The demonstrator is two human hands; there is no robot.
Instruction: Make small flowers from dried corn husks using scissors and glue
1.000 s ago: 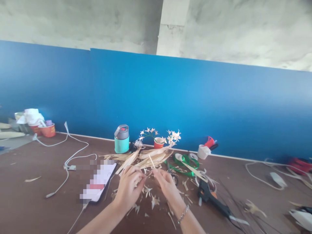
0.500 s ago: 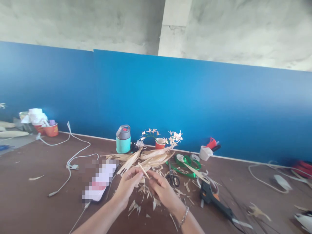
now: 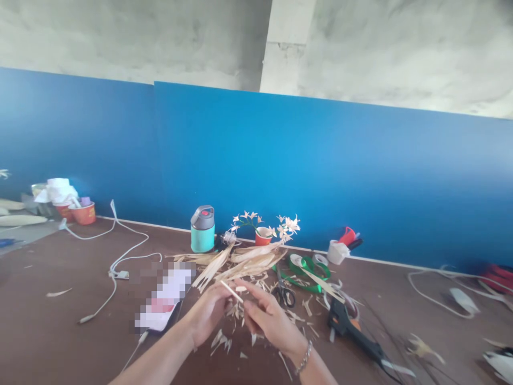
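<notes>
A thin pale stick [image 3: 231,291] slants between my two hands, over the brown table. My right hand [image 3: 266,315] pinches its lower end between thumb and fingers. My left hand [image 3: 210,310] is curled at its upper left side, fingers bent; whether it grips the stick or something else is hidden. A small pale piece [image 3: 241,289] shows between the hands. Dried husks [image 3: 256,263] lie just beyond, and cut scraps [image 3: 222,340] are scattered below and around the hands. Black scissors [image 3: 285,295] rest right of my right hand.
A phone [image 3: 166,299] lies at left beside white cables [image 3: 116,267]. Behind stand a teal bottle [image 3: 202,238] and a red cup [image 3: 263,236] with pale flowers. Green ribbon [image 3: 308,267] and a glue gun [image 3: 352,331] are at right. A blue partition [image 3: 256,160] borders the table.
The stick has moved down and left and shows more of its length. My left hand has turned and shifted slightly lower, while the right hand stays nearly in place.
</notes>
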